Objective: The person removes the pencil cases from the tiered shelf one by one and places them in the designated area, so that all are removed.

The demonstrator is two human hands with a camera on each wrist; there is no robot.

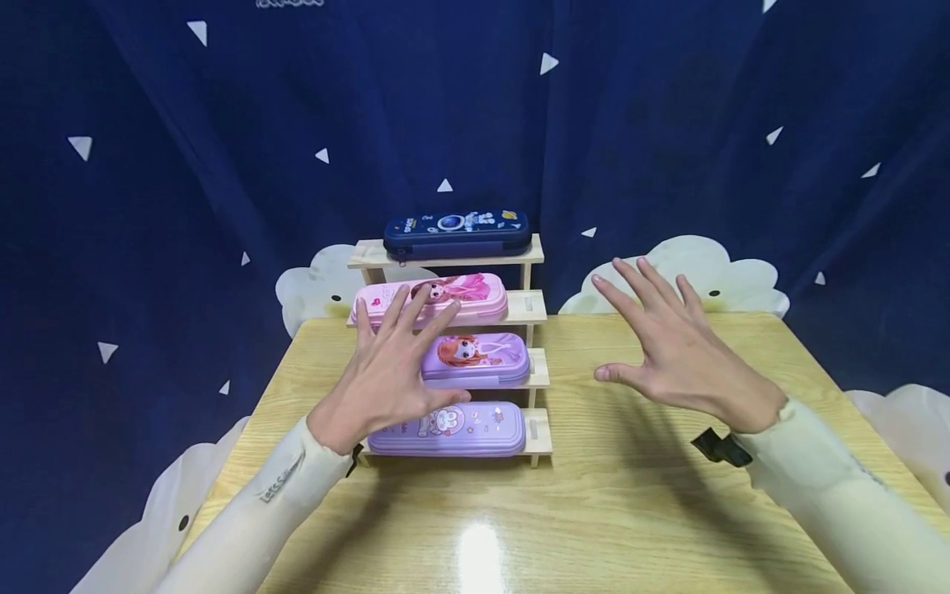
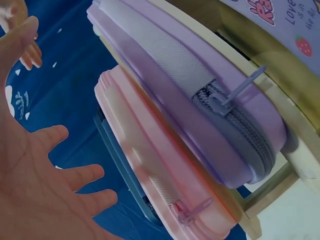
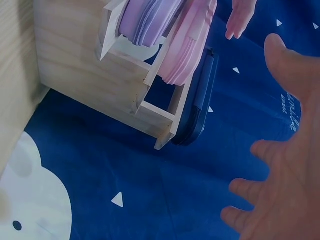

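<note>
Four-tier displays aside, each step of the wooden rack (image 1: 536, 307) bears one pencil case. A navy astronaut pencil case (image 1: 453, 235) is on top, and below it lies a pink one (image 1: 475, 301) with a doll figure. Under that come a purple doll pencil case (image 1: 505, 363) and, lowest, a lavender pencil case (image 1: 482, 429). My left hand (image 1: 393, 371) hovers with spread fingers in front of the rack, hiding parts of the lower cases. To the rack's right, my right hand (image 1: 683, 355) is raised above the table, fingers spread, holding nothing.
The rack stands on a light wood table (image 1: 594, 511) with a bright reflection near its front. Behind hangs a dark blue curtain (image 1: 668, 148) with white triangles and cloud shapes. Zip pulls (image 2: 220, 102) show at the cases' ends in the left wrist view.
</note>
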